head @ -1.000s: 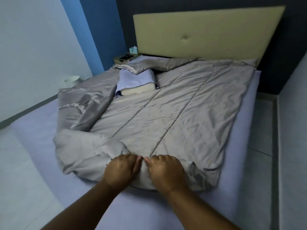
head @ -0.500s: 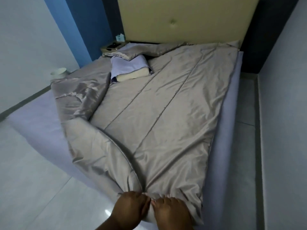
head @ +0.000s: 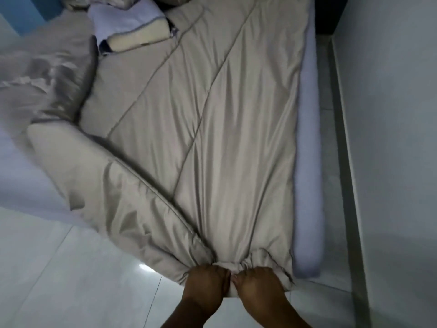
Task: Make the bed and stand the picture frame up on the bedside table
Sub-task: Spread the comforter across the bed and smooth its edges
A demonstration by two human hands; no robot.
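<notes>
Tiled floor point(head: 71, 280), quilt point(head: 212, 138) dragged nearer (bunched), left hand point(head: 205, 284), right hand point(head: 259, 285), fingers point(head: 214, 271) gripping it

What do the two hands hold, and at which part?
Both the left hand and the right hand grip the grey blanket at its bunched near edge, side by side.

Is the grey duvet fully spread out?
No. The duvet is folded over on its left; the left hand and right hand grip its bunched edge.
</notes>
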